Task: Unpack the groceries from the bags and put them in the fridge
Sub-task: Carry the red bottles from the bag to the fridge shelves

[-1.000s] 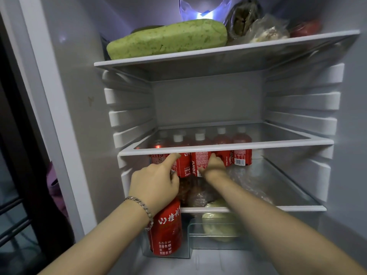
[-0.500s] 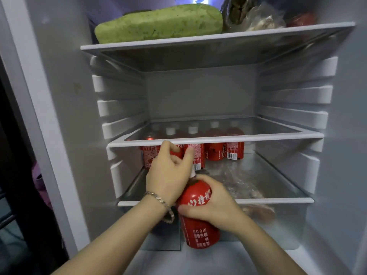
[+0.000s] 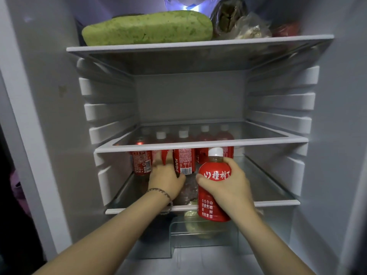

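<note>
My right hand [image 3: 232, 187] grips a red bottle [image 3: 213, 207] with a white cap, upright in front of the lower glass shelf [image 3: 278, 202] of the open fridge. On that shelf stands a row of several matching red bottles [image 3: 184, 161], with a red can [image 3: 141, 161] at the left end. My left hand [image 3: 164, 177] reaches in among them, its fingers stretched between two bottles and touching them. A bagged item [image 3: 188, 192] lies on the shelf between my hands.
The middle glass shelf [image 3: 200, 144] just above the bottles holds nothing. On the top shelf [image 3: 198, 43] lie a long green gourd [image 3: 147, 28] and several plastic bags [image 3: 240, 22]. A clear drawer [image 3: 198, 233] with pale produce sits below.
My right hand has lifted the red bottle up and to the right. My left hand has left the bottle's cap and reached into the row of bottles on the lower shelf.
</note>
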Motion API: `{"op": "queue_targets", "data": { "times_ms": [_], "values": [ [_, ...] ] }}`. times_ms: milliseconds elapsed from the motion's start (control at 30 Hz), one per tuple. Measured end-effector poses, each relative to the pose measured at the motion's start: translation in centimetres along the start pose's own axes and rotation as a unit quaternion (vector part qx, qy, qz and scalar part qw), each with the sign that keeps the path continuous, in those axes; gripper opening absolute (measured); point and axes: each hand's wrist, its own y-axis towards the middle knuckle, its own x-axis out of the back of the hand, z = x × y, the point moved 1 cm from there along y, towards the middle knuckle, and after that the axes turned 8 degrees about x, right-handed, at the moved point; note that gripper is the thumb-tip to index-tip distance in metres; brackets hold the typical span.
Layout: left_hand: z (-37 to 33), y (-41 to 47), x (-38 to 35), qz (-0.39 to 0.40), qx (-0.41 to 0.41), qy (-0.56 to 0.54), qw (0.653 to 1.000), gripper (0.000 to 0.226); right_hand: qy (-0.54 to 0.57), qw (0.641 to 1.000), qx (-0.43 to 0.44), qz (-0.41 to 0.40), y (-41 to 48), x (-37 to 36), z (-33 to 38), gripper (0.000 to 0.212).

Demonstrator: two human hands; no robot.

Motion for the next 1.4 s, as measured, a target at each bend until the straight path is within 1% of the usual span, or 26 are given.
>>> {"op": "queue_targets", "data": {
  "times_ms": [67,133,267,400,467,533,600,700,767,867,933,1000,1033,1067,1133,1167,1233,1300,1400],
  "values": [
    [-0.4,0.8,-0.9,0.026,0.043,0.001,0.999,0.088,-0.012,1.000,0.010,0.002,-0.1,0.0,-0.2,0.055],
    [-0.7,1.4,-1.4,0.034,0.064,0.006,0.997,0.088,-0.028,0.999,0.014,0.005,-0.1,0.3,-0.3,0.056],
    [0.4,2.2,-2.3,0.047,0.073,0.015,0.996,0.089,-0.044,0.999,0.008,0.001,0.8,1.4,-0.5,0.061],
    [1.7,2.4,-3.2,0.061,0.080,0.000,0.995,0.088,-0.063,0.998,0.014,0.002,0.9,1.8,-0.8,0.067],
    [1.8,2.5,-3.3,0.054,0.074,-0.002,0.996,0.088,-0.069,0.997,0.023,-0.023,0.0,1.7,-1.0,0.066],
    [1.9,2.6,-3.3,0.049,0.068,-0.001,0.996,0.087,-0.054,0.995,0.049,-0.064,-1.2,1.4,-1.2,0.065],
    [2.0,2.7,-3.3,0.047,0.067,-0.003,0.997,0.087,-0.043,0.990,0.078,-0.107,-1.9,0.9,-1.7,0.072],
    [2.0,2.7,-3.3,0.050,0.066,-0.003,0.997,0.087,-0.034,0.987,0.080,-0.136,-1.1,0.6,-2.8,0.075],
    [2.0,2.7,-3.3,0.052,0.066,-0.001,0.996,0.088,-0.042,0.988,0.084,-0.124,0.1,0.6,-3.0,0.072],
    [1.9,2.7,-3.4,0.054,0.066,0.000,0.996,0.088,-0.045,0.993,0.070,-0.083,2.1,0.3,-3.3,0.066],
    [1.8,2.8,-3.4,0.054,0.068,-0.004,0.996,0.087,-0.048,0.996,0.054,-0.060,3.8,-0.3,-3.9,0.068],
    [1.8,2.7,-3.4,0.051,0.069,-0.004,0.996,0.086,-0.084,0.995,0.045,-0.040,5.7,-1.4,-4.7,0.078],
    [1.8,2.6,-3.4,0.050,0.069,-0.004,0.996,0.086,-0.125,0.991,0.032,-0.028,6.7,-2.0,-4.9,0.082],
    [1.8,2.5,-3.4,0.050,0.070,-0.007,0.996,0.086,-0.184,0.983,0.008,-0.009,7.8,-2.6,-4.9,0.085],
    [1.9,2.4,-3.5,0.048,0.069,-0.013,0.996,0.085,-0.298,0.953,-0.040,0.038,9.6,-3.7,-4.7,0.085],
    [1.9,2.4,-3.4,0.046,0.067,-0.016,0.997,0.085,-0.323,0.944,-0.048,0.045,10.3,-4.3,-4.5,0.083],
    [1.8,2.3,-3.3,0.046,0.062,-0.019,0.997,0.084,-0.334,0.941,-0.049,0.029,11.0,-5.3,-4.4,0.083],
    [1.8,2.3,-3.2,0.046,0.060,-0.025,0.997,0.083,-0.346,0.937,-0.044,0.025,10.6,-6.4,-4.9,0.096],
    [1.8,2.4,-3.2,0.043,0.057,-0.033,0.997,0.084,-0.406,0.912,-0.031,0.051,9.9,-7.6,-5.7,0.116]
  ]
}}
